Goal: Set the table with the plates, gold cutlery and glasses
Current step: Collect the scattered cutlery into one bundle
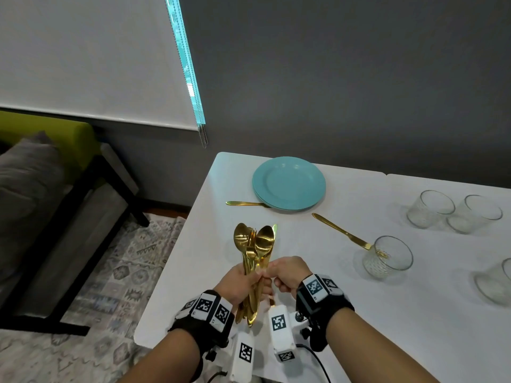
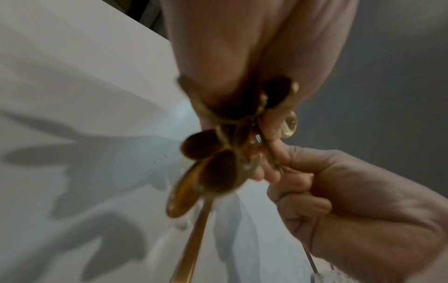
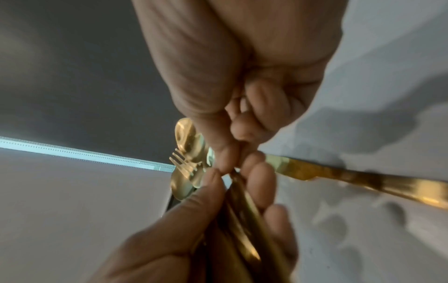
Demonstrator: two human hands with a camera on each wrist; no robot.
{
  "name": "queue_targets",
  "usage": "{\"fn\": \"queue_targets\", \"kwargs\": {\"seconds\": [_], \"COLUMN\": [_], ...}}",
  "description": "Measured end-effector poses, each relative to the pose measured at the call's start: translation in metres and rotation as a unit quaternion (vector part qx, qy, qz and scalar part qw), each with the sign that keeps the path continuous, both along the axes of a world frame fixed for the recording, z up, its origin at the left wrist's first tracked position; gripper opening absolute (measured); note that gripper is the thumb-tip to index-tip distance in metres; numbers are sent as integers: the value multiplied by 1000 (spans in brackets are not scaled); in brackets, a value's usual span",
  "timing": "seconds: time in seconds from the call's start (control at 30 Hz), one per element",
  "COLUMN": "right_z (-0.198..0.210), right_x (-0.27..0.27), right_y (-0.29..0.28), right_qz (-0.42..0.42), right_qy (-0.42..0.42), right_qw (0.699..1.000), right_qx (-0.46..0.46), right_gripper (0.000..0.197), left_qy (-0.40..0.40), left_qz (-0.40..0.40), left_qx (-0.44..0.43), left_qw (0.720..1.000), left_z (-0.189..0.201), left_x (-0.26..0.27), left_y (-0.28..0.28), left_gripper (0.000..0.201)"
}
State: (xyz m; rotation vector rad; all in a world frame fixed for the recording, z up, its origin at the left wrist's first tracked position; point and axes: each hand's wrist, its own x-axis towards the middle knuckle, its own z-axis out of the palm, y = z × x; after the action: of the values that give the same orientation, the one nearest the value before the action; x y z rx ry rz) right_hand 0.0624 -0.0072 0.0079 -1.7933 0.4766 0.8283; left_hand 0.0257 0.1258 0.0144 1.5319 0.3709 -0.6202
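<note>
My left hand (image 1: 240, 283) grips a bundle of gold cutlery (image 1: 255, 244) upright above the white table (image 1: 373, 322), spoon bowls and fork tines pointing up. My right hand (image 1: 286, 273) meets it and pinches one gold knife (image 3: 363, 180) at the bundle, handle toward my wrist. The left wrist view shows the handle ends (image 2: 218, 168) fanned under my left hand (image 2: 242, 47). A stack of teal plates (image 1: 289, 183) sits far left, a gold knife (image 1: 243, 203) partly under it. Another gold knife (image 1: 341, 231) lies diagonally, reaching a glass (image 1: 388, 257).
Several more glasses stand on the right: a close pair (image 1: 430, 208) at the back and one (image 1: 495, 283) at the frame edge. The table's left edge drops to a patterned rug (image 1: 110, 272). A grey-cushioned bench (image 1: 41, 189) stands further left.
</note>
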Motion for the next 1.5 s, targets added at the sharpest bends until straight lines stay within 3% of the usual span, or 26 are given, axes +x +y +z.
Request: {"fn": "queue_targets", "kwargs": {"seconds": [0.1,0.23,0.3,0.43,0.57,0.7,0.77,0.9,1.0,1.07,1.23,1.4,1.5], "right_z": [-6,-15,-19,-18,-17,-19,-21,-19,-21,-20,-18,-16,-9], "right_x": [-3,-13,-16,-12,-11,-13,-13,-13,-13,-14,-8,3,14], "right_y": [0,1,6,8,6,9,9,8,4,3,-11,-37,-42], "right_qz": [-1,163,190,163,125,108,106,86,60,53,44,-76,-124], "right_qy": [-20,-36,-29,-21,-4,-17,-19,-7,0,-2,-7,38,43], "right_qw": [999,957,942,938,941,940,938,942,944,946,955,987,990], "right_qx": [-25,-239,-275,-306,-315,-322,-330,-324,-324,-321,-294,-134,-59], "right_gripper": [14,37,41,21,36,12,18,8,29,32,19,12,14], "left_qy": [12,14,9,6,26,40,43,46,41,40,38,54,59], "left_qz": [41,80,84,81,107,119,118,118,107,101,103,137,129], "left_qx": [3,27,33,43,13,-5,-4,-1,3,2,-5,-42,-62], "left_qw": [999,996,996,996,994,992,992,992,993,994,994,988,988], "left_z": [-5,-8,-8,-9,-14,-19,-20,-20,-20,-19,-20,-19,-15], "left_x": [4,14,19,24,27,30,31,36,38,38,38,38,40], "left_y": [9,21,26,28,25,24,22,22,19,17,9,0,-8], "left_gripper": [20,16,17,15,13,8,9,9,9,9,9,7,8]}}
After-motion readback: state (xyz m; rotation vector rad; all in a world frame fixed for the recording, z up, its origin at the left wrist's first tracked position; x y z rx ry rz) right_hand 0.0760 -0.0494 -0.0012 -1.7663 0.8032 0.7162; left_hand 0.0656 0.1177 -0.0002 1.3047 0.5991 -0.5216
